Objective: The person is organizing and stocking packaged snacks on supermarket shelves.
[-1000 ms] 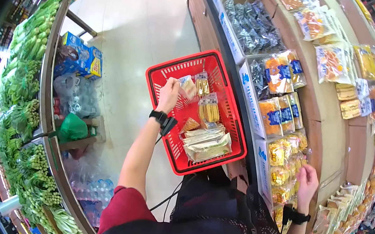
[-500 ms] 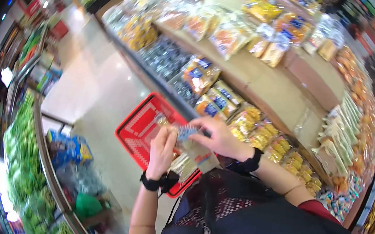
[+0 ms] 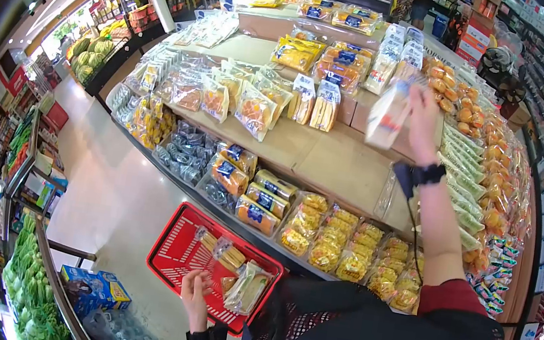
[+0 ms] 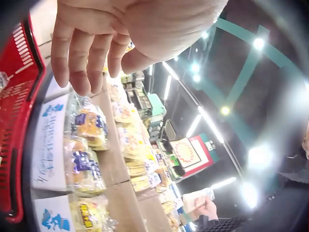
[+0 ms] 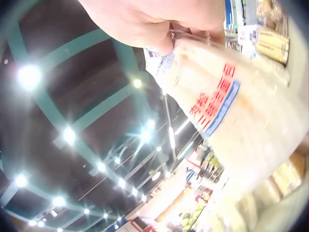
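My right hand (image 3: 422,121) pinches the top of a clear bag of white bread (image 3: 384,122) above the upper shelf of the bread display. Red characters and a blue stripe mark the bag's face in the right wrist view, with my thumb and fingers (image 5: 164,46) at its gathered end. My left hand (image 3: 196,296) hovers over the near left side of a red shopping basket (image 3: 164,245), fingers loosely bent, holding nothing. In the basket lie packs of stick-shaped pastry (image 3: 230,255) and a stack of wrapped sandwiches (image 3: 247,290).
Bread packs in blue-labelled wrap (image 3: 256,206) and yellow-wrapped buns (image 3: 299,226) line the display's lower row. Two packs with white tags (image 3: 325,106) stand on the upper cardboard shelf (image 3: 336,158). Round buns (image 3: 441,82) are at right; a vegetable stand (image 3: 35,269) is at left.
The bread bag, held by both hands over the basket half a second ago, is now in the right hand alone, up over the shelf. The left hand has let go; the view has turned toward the display.
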Available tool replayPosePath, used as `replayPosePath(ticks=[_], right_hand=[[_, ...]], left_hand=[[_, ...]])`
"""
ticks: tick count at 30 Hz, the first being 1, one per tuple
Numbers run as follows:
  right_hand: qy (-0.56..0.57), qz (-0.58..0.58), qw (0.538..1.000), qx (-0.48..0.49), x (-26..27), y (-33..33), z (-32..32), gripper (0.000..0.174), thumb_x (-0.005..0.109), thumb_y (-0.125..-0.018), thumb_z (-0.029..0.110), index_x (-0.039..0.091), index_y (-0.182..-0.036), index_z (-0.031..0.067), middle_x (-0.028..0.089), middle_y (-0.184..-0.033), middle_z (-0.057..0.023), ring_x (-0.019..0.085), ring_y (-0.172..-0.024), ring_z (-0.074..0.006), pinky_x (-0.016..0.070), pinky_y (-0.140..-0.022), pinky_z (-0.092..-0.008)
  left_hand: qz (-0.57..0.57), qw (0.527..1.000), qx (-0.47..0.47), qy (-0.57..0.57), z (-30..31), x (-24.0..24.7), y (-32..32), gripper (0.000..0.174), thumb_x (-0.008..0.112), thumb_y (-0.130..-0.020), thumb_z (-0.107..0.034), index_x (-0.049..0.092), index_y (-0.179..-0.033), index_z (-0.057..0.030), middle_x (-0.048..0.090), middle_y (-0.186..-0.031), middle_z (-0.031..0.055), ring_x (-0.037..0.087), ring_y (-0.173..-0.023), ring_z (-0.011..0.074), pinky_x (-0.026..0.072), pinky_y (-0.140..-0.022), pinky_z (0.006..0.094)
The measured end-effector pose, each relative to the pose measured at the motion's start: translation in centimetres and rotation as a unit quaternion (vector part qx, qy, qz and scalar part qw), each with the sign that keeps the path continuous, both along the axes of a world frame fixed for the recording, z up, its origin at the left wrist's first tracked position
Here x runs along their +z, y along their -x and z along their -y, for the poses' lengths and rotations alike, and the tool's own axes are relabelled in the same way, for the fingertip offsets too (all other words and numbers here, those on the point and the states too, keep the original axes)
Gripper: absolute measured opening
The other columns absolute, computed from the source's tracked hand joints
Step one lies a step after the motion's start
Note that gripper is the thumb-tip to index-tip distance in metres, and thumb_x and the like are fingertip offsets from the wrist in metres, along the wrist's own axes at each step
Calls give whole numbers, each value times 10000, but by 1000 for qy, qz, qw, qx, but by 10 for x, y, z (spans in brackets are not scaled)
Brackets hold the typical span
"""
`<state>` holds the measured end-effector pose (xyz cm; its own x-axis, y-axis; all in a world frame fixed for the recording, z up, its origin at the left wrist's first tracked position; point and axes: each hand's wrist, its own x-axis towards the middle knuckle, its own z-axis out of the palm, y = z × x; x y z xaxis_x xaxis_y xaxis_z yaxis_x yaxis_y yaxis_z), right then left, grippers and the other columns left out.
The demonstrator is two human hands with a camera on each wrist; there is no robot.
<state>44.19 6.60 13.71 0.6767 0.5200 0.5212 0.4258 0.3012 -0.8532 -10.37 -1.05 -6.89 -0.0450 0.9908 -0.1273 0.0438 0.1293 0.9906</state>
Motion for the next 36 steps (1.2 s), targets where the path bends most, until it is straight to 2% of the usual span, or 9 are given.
replayPosePath(ticks=[4, 6, 10, 20, 22, 23, 25, 28, 36], right_hand=[[-10, 102, 990, -93, -15, -125, -58, 271, 537, -936, 251, 607, -931, -11, 633, -832, -92, 558, -760, -159, 436, -706, -309], [35, 120, 977, -170, -11, -137, -73, 310, 539, -924, 267, 592, -908, -38, 632, -835, -163, 586, -777, -267, 439, -733, -356], [46, 116, 964, -236, -34, -167, -112, 301, 534, -919, 288, 592, -947, -7, 637, -885, -207, 605, -840, -354, 446, -739, -411], [52, 169, 943, -281, -68, -187, -137, 344, 568, -893, 298, 558, -1061, -2, 620, -991, -212, 572, -950, -372, 425, -847, -423], [85, 269, 886, -369, -76, -171, -125, 501, 648, -828, 294, 476, -1193, -4, 582, -1122, -211, 549, -1022, -369, 408, -911, -430], [86, 268, 884, -372, -81, -164, -118, 501, 648, -828, 294, 476, -1193, -4, 582, -1122, -211, 549, -1022, -369, 408, -911, -430], [186, 223, 909, -300, -96, -154, -107, 680, 711, -762, 275, 378, -1288, 2, 549, -1190, -207, 536, -1068, -366, 394, -951, -447], [301, 141, 930, -159, -87, -124, -83, 699, 726, -738, 240, 376, -1299, 14, 533, -1214, -214, 515, -1113, -369, 387, -960, -466], [308, 161, 911, -223, -90, -119, -92, 716, 719, -742, 221, 342, -1325, 48, 540, -1154, -212, 515, -1113, -376, 400, -914, -519]], left_hand=[[-13, 996, 52, 66, 18, -23, 19, 205, 475, -975, -175, 514, -1120, -36, 629, -1018, 83, 606, -779, 112, 501, -645, 222], [-8, 995, 67, 77, 23, -23, 18, 206, 475, -975, -177, 514, -1118, -34, 628, -1012, 83, 604, -773, 111, 500, -642, 219], [-15, 991, 83, 103, 30, -20, 11, 214, 475, -974, -179, 514, -1116, -23, 627, -1007, 86, 597, -756, 109, 502, -642, 216], [-23, 989, 79, 126, 42, -21, 6, 218, 480, -970, -174, 528, -1107, -12, 624, -994, 90, 594, -741, 105, 517, -625, 235], [-23, 987, 79, 141, 44, -30, 9, 226, 493, -966, -181, 529, -1116, -15, 627, -1004, 86, 594, -744, 108, 515, -630, 237], [-24, 987, 75, 141, 44, -33, 12, 226, 493, -966, -181, 529, -1116, -15, 627, -1004, 86, 594, -744, 108, 515, -630, 237], [-22, 986, 30, 162, 45, -36, 15, 277, 549, -934, -123, 552, -1203, -53, 599, -1085, 109, 596, -908, 227, 505, -815, 314], [-41, 983, 43, 174, 43, -34, 5, 226, 511, -959, -183, 539, -1115, -22, 631, -1019, 81, 598, -762, 111, 512, -648, 234], [-45, 987, -1, 152, 30, -55, 3, 218, 516, -956, -177, 546, -1111, -28, 641, -1013, 79, 612, -784, 118, 511, -668, 233]])
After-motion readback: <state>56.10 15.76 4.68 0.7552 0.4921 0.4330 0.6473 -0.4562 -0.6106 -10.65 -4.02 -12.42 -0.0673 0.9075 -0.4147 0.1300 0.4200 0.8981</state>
